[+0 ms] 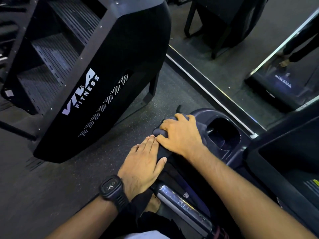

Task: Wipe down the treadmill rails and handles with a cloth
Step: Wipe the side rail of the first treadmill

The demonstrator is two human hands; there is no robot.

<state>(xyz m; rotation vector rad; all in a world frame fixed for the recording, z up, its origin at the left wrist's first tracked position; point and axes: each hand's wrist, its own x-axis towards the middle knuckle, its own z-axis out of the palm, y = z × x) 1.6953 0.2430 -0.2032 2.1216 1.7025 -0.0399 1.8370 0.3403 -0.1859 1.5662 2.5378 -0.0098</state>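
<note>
Dark cloth (162, 132): bunched on treadmill handle (181, 204) beside cup holder (222, 133). Right hand (179, 133): fingers curled, gripping cloth. Left hand (143, 163): flat, fingers straight, resting on handle, touching right hand.

The black machine (120, 54) on the left carries white lettering: "FITNESS" under a larger stylised word, apparently "VIVA". Reflected lettering in the far-right mirror (233, 66) is unreadable.

Dim, bluish light — soft blur, curved edges
</note>
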